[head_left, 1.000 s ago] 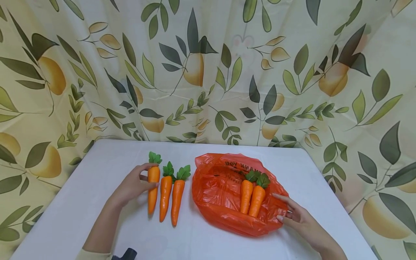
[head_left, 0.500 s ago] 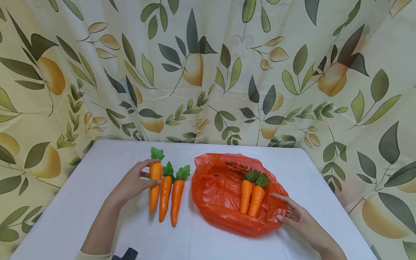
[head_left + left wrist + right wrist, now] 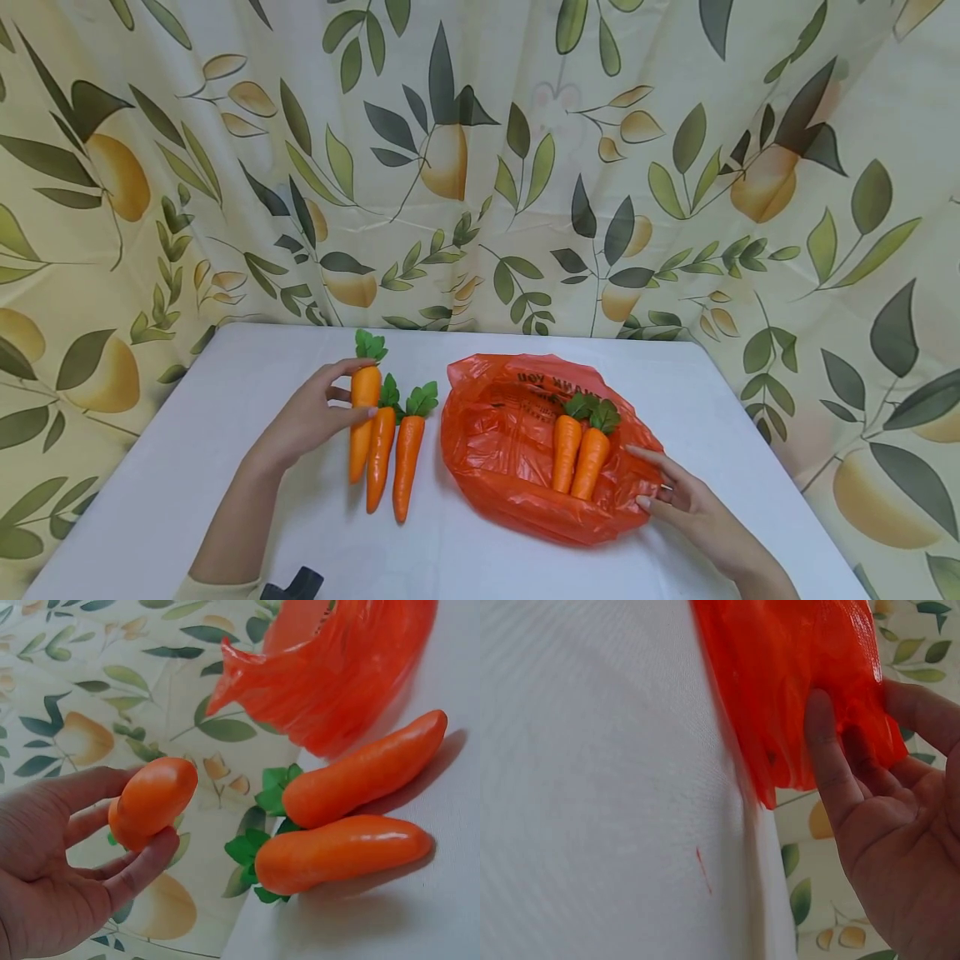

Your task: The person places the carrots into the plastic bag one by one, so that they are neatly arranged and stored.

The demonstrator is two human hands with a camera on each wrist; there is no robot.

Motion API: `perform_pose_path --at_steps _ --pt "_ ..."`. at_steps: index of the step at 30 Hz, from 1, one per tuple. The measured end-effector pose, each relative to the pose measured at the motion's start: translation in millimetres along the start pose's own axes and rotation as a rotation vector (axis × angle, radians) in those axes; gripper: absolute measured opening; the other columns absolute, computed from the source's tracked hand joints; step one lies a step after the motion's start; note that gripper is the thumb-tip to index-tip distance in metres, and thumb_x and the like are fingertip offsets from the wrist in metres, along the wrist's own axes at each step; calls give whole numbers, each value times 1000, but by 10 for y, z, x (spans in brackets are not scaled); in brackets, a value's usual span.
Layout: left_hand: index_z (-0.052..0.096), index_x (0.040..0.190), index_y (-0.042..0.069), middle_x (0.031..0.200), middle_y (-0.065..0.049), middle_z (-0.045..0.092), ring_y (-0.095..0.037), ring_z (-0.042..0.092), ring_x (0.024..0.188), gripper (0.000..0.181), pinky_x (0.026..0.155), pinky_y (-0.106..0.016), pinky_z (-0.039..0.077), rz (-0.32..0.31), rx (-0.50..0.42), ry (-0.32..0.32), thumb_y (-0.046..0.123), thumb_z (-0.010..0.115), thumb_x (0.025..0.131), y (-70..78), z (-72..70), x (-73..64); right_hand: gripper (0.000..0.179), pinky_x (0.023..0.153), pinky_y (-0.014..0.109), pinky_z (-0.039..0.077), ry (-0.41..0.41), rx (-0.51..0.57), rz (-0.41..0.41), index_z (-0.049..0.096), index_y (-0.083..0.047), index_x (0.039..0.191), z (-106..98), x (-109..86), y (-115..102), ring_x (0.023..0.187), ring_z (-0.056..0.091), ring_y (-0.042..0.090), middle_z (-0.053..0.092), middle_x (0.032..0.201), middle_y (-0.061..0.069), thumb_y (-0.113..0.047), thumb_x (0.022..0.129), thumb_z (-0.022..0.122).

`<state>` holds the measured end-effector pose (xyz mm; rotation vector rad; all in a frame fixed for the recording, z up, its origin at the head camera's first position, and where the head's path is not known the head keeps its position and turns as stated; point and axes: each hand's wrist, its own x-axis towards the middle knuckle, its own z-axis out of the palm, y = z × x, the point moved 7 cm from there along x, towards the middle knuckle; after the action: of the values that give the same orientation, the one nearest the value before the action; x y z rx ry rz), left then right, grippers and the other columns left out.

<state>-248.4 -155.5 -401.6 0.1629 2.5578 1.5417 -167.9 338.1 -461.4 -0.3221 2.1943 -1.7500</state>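
My left hand (image 3: 318, 412) pinches a toy carrot (image 3: 366, 385) with green leaves between thumb and fingers, near its leafy end. In the left wrist view this carrot (image 3: 159, 796) is raised, its tip towards the camera. Just right of it, a middle carrot (image 3: 380, 454) and another carrot (image 3: 407, 462) lie side by side on the white table. A red plastic bag (image 3: 495, 500) lies with its mouth spread, two carrots (image 3: 592, 458) inside. My right hand (image 3: 690, 500) holds the bag's right edge; in the right wrist view the thumb presses the red plastic (image 3: 780, 690).
The table (image 3: 480, 567) is covered in white. Behind it hangs a curtain (image 3: 480, 250) printed with leaves and fruit. A small dark object (image 3: 296, 583) shows near the left sleeve at the bottom edge.
My left hand has raised its carrot and carried it a little to the right and away, so it now overlaps the middle carrot. The right hand and the bag have stayed put.
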Motion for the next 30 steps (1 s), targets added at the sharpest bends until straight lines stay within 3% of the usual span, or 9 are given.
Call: perform_pose_path --at_steps 10,18,30 --pt "53 149 26 149 -7 46 -36 51 124 66 85 -44 55 -18 -27 -10 20 82 90 48 111 22 62 93 28 54 0 -16 -10 33 -4 159 5 8 -2 121 58 3 16 162 34 -5 103 61" --pt "56 147 27 147 -5 49 -35 52 123 65 86 -45 54 -3 -49 -12 19 83 89 109 193 52 63 93 30 54 1 -4 13 33 -5 160 0 -3 -2 121 57 1 14 162 34 -7 104 61" --pt "58 145 30 145 -4 50 -36 52 122 64 82 -43 58 20 -105 -33 18 85 88 266 368 124 61 93 30 55 4 -21 -17 34 -4 159 4 -6 -21 120 59 5 18 160 34 -5 104 61"
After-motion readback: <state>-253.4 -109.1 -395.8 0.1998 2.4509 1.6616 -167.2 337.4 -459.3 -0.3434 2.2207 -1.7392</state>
